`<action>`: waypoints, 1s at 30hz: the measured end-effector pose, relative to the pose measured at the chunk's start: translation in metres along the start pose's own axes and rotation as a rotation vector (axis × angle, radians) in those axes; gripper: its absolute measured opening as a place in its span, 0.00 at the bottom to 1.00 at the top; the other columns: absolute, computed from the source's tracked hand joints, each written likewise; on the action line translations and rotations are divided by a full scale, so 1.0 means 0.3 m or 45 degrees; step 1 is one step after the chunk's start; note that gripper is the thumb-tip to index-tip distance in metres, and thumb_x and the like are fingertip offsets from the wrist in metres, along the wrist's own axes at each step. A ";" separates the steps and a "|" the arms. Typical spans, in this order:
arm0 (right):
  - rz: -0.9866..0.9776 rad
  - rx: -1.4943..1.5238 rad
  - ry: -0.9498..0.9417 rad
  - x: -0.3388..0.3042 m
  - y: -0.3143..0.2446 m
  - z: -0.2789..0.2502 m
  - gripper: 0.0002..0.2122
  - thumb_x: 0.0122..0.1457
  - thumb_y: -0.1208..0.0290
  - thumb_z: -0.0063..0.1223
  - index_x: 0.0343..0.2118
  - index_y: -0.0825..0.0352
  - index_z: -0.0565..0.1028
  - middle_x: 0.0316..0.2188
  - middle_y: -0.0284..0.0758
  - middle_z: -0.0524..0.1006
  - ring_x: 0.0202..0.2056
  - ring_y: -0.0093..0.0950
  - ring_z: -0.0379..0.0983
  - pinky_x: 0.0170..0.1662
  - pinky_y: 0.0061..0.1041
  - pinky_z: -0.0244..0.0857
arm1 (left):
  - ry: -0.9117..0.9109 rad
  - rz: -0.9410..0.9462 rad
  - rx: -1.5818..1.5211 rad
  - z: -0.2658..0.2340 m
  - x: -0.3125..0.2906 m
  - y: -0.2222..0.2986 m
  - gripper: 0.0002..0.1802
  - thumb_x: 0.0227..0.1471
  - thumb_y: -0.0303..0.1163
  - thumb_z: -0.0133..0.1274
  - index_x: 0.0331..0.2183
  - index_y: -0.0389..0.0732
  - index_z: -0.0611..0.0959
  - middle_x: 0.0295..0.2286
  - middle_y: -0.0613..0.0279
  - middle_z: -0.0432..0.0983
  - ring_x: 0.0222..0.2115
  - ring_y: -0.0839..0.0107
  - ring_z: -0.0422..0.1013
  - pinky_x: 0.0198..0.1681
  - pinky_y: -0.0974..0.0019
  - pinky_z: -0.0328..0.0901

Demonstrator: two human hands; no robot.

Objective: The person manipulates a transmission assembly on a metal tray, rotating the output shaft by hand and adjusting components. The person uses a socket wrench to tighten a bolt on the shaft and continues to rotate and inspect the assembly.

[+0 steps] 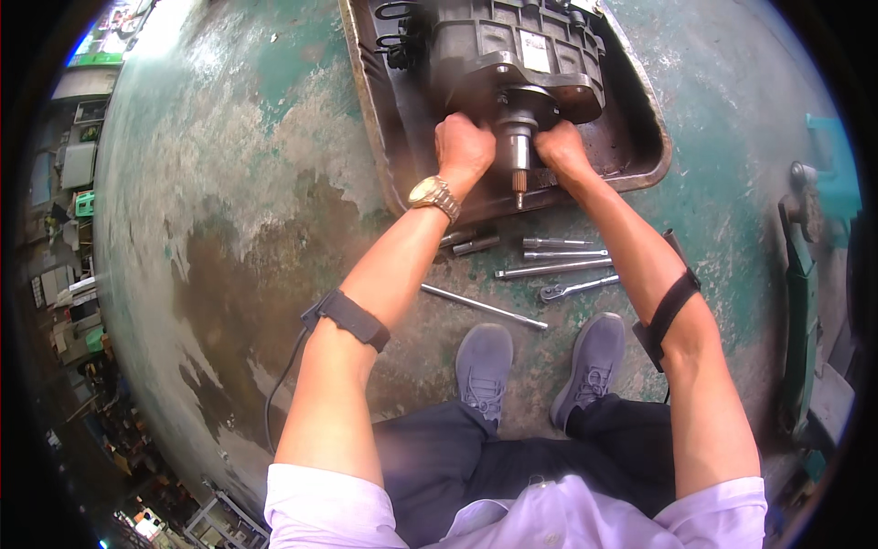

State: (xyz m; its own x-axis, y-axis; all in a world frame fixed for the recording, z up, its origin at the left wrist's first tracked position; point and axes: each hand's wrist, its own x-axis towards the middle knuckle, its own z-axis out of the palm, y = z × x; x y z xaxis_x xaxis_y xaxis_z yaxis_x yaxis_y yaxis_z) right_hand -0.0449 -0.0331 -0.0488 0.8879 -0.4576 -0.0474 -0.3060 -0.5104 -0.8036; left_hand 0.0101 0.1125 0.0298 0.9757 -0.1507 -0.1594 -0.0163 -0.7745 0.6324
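Observation:
A grey metal gearbox [476, 46] with a ribbed housing lies in a dark metal tray [647, 119]. Its input shaft [519, 146], with a splined end, points toward me. My left hand [465, 146] is closed just left of the shaft, below the housing's front edge. On the shaft's other side, my right hand [562, 151] is closed too, close under the flange [576, 93]. The fingertips of both hands are turned away, so what they grip is hidden.
On the stained floor [229, 229] before the tray lie a ratchet [572, 290], an extension bar [549, 269], a long bar [485, 306] and a socket [476, 245]. My shoes [485, 366] stand close behind them. A green metal stand [800, 320] is at right; cluttered shelves [78, 229] line the left.

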 end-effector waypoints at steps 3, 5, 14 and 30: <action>-0.009 -0.213 0.037 0.007 -0.025 -0.014 0.09 0.43 0.72 0.49 0.12 0.71 0.73 0.15 0.48 0.73 0.22 0.43 0.74 0.26 0.35 0.68 | -0.290 -0.144 -0.517 -0.025 0.014 -0.030 0.18 0.49 0.34 0.50 0.29 0.24 0.77 0.26 0.47 0.76 0.23 0.54 0.74 0.29 0.58 0.67; 0.085 -0.181 0.074 0.005 -0.047 -0.021 0.09 0.42 0.71 0.50 0.14 0.73 0.74 0.18 0.52 0.73 0.24 0.45 0.74 0.27 0.35 0.69 | -0.375 -0.229 -0.814 -0.034 -0.001 -0.036 0.16 0.50 0.37 0.51 0.25 0.30 0.77 0.20 0.63 0.68 0.19 0.70 0.62 0.22 0.64 0.58; 0.555 0.275 -0.268 0.027 -0.058 -0.039 0.12 0.45 0.78 0.45 0.31 0.80 0.74 0.26 0.41 0.76 0.28 0.25 0.71 0.30 0.30 0.64 | -0.358 -0.246 -1.025 -0.028 -0.004 -0.028 0.13 0.50 0.36 0.52 0.25 0.33 0.77 0.18 0.70 0.65 0.18 0.79 0.56 0.20 0.69 0.54; 0.402 0.091 -0.053 0.047 -0.004 0.014 0.07 0.39 0.73 0.52 0.17 0.74 0.73 0.20 0.48 0.73 0.23 0.41 0.71 0.25 0.36 0.64 | 0.002 0.037 -0.093 0.018 0.013 -0.037 0.17 0.44 0.34 0.52 0.22 0.25 0.78 0.25 0.31 0.72 0.32 0.42 0.71 0.35 0.53 0.66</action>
State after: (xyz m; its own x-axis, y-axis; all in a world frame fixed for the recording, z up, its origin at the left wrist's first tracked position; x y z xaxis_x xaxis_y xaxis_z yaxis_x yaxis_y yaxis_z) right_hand -0.0304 -0.0359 -0.0509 0.7666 -0.5544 -0.3240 -0.5450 -0.2948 -0.7849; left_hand 0.0129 0.1171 0.0181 0.9753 -0.1715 -0.1391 -0.0287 -0.7230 0.6902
